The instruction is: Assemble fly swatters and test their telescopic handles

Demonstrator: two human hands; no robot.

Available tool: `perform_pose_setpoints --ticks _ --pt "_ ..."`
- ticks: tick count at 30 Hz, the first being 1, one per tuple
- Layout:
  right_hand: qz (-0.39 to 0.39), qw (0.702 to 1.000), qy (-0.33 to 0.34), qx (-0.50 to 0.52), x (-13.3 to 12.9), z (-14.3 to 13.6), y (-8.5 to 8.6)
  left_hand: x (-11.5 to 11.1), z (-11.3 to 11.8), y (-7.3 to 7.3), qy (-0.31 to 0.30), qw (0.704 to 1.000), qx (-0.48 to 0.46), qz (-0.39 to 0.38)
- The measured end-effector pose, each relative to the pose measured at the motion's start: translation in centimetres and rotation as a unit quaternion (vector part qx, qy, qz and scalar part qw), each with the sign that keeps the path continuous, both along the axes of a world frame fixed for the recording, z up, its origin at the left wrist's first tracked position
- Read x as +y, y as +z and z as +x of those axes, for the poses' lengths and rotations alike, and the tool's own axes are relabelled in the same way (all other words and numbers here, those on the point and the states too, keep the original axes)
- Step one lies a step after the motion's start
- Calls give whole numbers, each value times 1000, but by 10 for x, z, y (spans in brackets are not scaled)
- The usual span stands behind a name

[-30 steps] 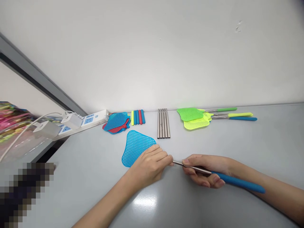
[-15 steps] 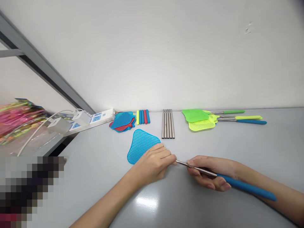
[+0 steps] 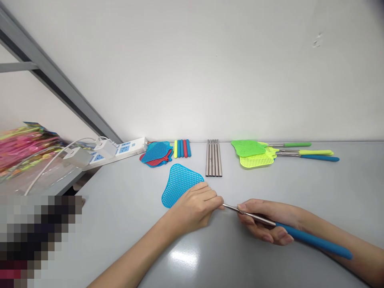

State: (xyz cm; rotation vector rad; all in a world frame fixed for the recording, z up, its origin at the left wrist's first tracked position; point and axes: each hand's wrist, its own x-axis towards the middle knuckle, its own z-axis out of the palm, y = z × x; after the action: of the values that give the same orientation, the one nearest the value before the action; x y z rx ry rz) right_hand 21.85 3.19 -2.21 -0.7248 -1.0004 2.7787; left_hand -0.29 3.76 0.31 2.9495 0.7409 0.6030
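A blue fly swatter (image 3: pixel 181 186) lies across both hands, its perforated head to the left and its blue handle to the right. My left hand (image 3: pixel 199 204) is closed over the neck, hiding where the head meets the metal rod (image 3: pixel 260 219). My right hand (image 3: pixel 264 224) holds that rod between thumb and fingers, just ahead of the blue handle (image 3: pixel 318 241). A short thin stretch of rod shows between the two hands.
Along the wall lie stacked swatter heads (image 3: pixel 157 153), several coloured grips (image 3: pixel 182 148), a row of metal rods (image 3: pixel 213 158) and several whole fly swatters (image 3: pixel 255 160). At the left are a power strip (image 3: pixel 126 148) with plugged-in chargers and plastic-wrapped bright items (image 3: pixel 27 150).
The whole view has shifted slightly. Both hands keep the same hold on the blue fly swatter, with no clear movement between them.
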Motion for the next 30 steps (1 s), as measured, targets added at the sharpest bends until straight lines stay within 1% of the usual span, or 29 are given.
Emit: perform_pose_setpoints --ticks 8,13,23,30 --pt "-10 1000 3 16 1 1 -3 0 -1 0 0 1000 -4 -4" --pt "-11 1000 6 23 3 1 -2 -1 -2 -1 4 1000 -5 -21" --pt "-15 1000 6 17 4 2 -2 0 -2 0 11 1000 -6 -8" --pt "-37 999 -20 1 3 3 -2 0 -2 2 17 1000 -12 6"
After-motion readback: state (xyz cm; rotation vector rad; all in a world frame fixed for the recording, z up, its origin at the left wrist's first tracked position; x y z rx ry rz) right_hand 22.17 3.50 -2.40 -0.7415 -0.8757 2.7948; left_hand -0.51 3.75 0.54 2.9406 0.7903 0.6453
